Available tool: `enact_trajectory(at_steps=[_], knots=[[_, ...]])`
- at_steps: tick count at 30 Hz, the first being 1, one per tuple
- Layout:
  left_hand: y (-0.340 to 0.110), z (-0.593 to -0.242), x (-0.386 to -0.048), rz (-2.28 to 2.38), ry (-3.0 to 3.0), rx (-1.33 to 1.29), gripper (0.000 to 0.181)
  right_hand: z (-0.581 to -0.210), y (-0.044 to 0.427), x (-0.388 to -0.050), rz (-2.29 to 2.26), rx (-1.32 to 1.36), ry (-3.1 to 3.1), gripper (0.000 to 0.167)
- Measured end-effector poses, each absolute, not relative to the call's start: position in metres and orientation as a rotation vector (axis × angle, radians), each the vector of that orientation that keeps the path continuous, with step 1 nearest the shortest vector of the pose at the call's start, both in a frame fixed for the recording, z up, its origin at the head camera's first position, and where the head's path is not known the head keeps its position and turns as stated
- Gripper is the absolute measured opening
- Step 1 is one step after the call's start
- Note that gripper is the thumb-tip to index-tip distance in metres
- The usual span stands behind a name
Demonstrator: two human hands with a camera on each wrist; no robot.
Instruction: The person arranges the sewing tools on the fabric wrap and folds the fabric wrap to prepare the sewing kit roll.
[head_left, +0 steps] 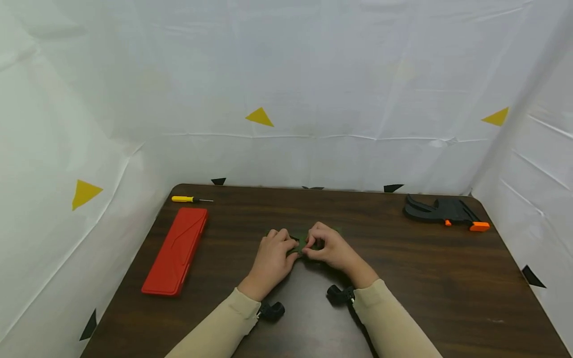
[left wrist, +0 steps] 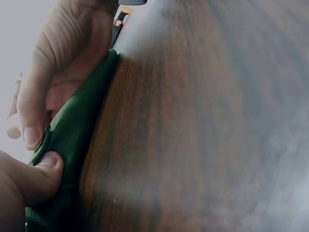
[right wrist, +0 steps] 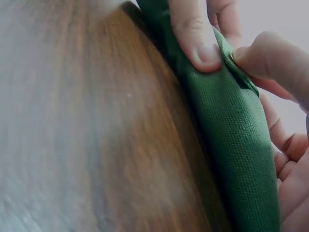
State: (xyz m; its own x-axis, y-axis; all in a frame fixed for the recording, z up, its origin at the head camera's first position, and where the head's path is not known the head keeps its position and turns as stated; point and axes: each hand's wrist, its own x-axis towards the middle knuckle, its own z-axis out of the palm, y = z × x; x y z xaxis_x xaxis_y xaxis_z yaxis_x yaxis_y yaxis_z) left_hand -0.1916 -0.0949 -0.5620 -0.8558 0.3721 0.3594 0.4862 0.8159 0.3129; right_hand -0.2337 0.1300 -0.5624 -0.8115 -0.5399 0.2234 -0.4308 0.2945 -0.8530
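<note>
A green woven-cloth item (head_left: 302, 240) lies on the dark wood table at the middle, mostly covered by both hands; its exact kind is hidden. In the right wrist view the green cloth (right wrist: 236, 121) looks thick and rounded, with a raised edge or flap along its top. My left hand (head_left: 274, 252) grips the cloth from the left, its thumb (left wrist: 41, 176) pressed on the near side. From the right, my right hand (head_left: 330, 248) pinches the raised edge between thumb and finger, close to the left thumb. In the right wrist view, the right hand (right wrist: 285, 67) reaches in from the right.
A red flat case (head_left: 176, 251) lies at the left of the table, with a yellow-handled screwdriver (head_left: 190, 199) beyond it. At the far right is a black clamp with orange parts (head_left: 443, 210). White sheeting (head_left: 313, 89) rises behind and beside the table.
</note>
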Motion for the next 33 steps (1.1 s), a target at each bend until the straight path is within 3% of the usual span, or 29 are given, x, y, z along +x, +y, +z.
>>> enact_trajectory(at_steps=[10, 20, 28, 33], knots=[[-0.093, -0.562, -0.197, -0.593, -2.709, -0.667, 0.022, -0.556, 0.127, -0.233, -1.492, -0.894, 2.528, 0.026], [-0.093, -0.565, -0.193, -0.461, -2.709, -0.662, 0.026, -0.567, 0.137, -0.236, -1.562, -1.021, 2.43, 0.008], [-0.093, -0.565, -0.192, -0.421, -2.681, -0.677, 0.015, -0.562, 0.141, -0.233, -1.387, -1.114, 2.461, 0.033], [-0.098, -0.56, -0.197, -0.459, -2.646, -0.677, 0.012, -0.56, 0.133, -0.23, -1.343, -1.17, 2.636, 0.026]])
